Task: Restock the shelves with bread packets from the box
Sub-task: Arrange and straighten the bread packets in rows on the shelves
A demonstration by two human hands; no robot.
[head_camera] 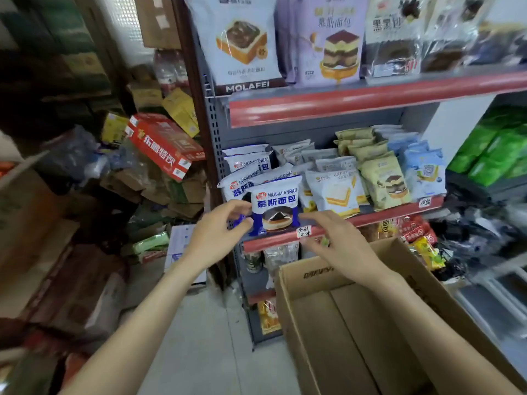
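Cardboard box (350, 317), flaps open and its brown floor bare, sits nearest the lens, just below and in front of the middle shelf (370, 220) of a store rack. Above the box's left rim the person's right hand (339, 240) reaches toward that shelf's red front edge, fingers loosely spread and relaxed, their tips beside the lower right corner of a bread packet (275, 205); whether they touch it cannot be told. The left hand (219, 232) comes in from the shelf's left end, thumb and fingers pinching the packet's lower left corner. The packet, white and blue with a picture of a chocolate-topped bun, stands upright at the front left of the middle shelf, ahead of a row of matching packets (245, 166). A handwritten price tag (303, 231) is stuck on the shelf edge just below it. To the right along the same shelf stand white packets with a layered cake picture (336, 192), then pale yellow packets (385, 183), then light blue packets (425, 172). On the shelf above, larger bread bags (242, 44) stand side by side. Left of the rack, a red carton (165, 146) lies tilted on a heap of flattened boxes.
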